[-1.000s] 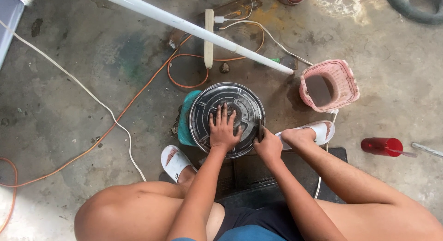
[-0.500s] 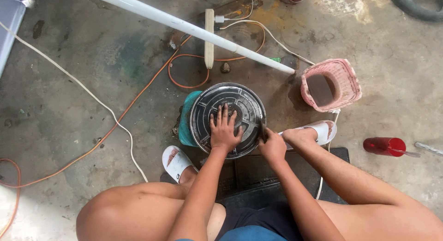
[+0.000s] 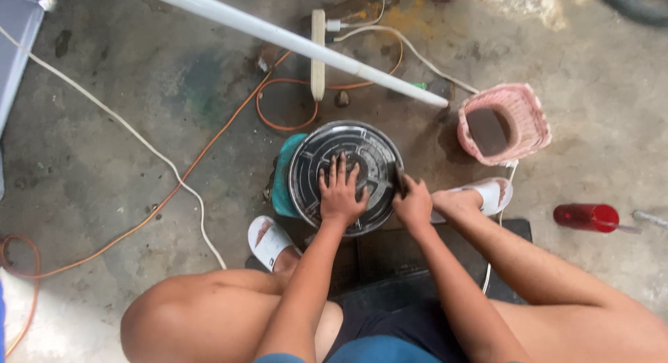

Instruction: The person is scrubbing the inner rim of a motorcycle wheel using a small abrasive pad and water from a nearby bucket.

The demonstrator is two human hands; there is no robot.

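A round dark metal cover [image 3: 348,142] lies flat on a teal appliance body [image 3: 282,187] on the concrete floor between my feet. My left hand [image 3: 341,190] presses flat on the middle of the cover with its fingers spread. At the cover's right rim, my right hand [image 3: 415,204] is closed around a thin dark tool [image 3: 400,176]. The tool's tip sits at the rim, and what it touches is hidden.
A white pipe [image 3: 292,39] runs diagonally behind the cover, across a power strip [image 3: 318,57]. Orange cable [image 3: 209,144] and white cable [image 3: 125,130] trail left. A pink basket [image 3: 536,126] stands right, with a red-handled tool [image 3: 586,217] beyond my right sandal [image 3: 490,194]. A black mat [image 3: 417,255] lies under me.
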